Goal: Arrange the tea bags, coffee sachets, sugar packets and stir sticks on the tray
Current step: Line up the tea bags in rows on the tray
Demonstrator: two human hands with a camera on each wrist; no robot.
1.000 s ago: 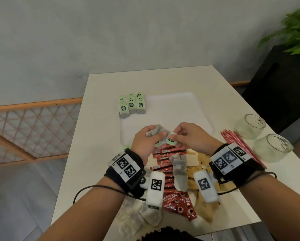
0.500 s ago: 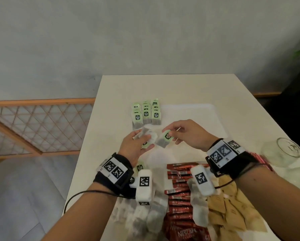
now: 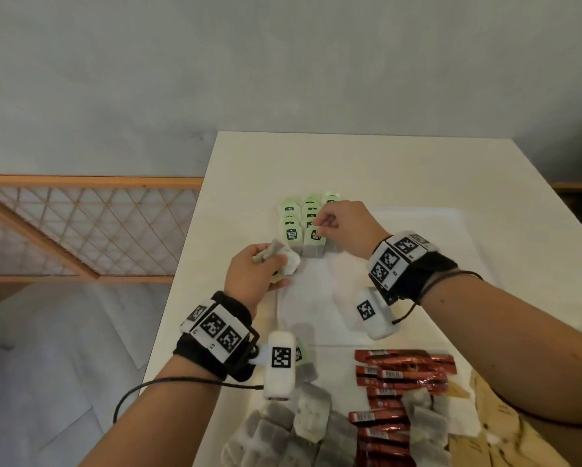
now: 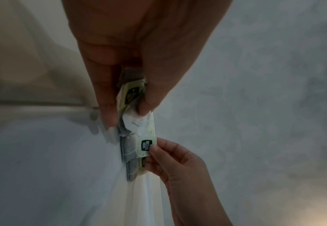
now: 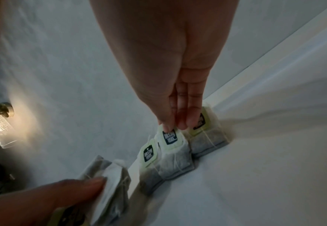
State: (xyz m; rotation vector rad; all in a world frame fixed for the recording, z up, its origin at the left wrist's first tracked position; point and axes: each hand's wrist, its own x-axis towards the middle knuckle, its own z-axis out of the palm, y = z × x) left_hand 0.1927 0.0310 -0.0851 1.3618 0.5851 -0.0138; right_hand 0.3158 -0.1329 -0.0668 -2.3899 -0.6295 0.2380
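Rows of green-tagged tea bags [image 3: 291,230] stand at the far left corner of the white tray [image 3: 417,264]. My right hand [image 3: 320,227] pinches the tag of the front tea bag [image 3: 314,242] of the middle row; the right wrist view shows the fingertips [image 5: 170,124] on that tag [image 5: 170,137]. My left hand [image 3: 269,261], just left of the rows, grips a small bunch of tea bags [image 3: 284,257], also seen in the left wrist view [image 4: 131,94]. Red coffee sachets [image 3: 404,365], brown sugar packets [image 3: 485,416] and loose tea bags [image 3: 283,429] lie near me.
The white table [image 3: 249,170] ends on the left just beside the tray, with a wooden lattice rail [image 3: 81,227] and floor below. The tray's right part is bare. A grey wall stands behind the table.
My right hand took a tea bag from my left hand and carried it to the rows at the tray's far left corner. The left hand moved forward with its bunch.
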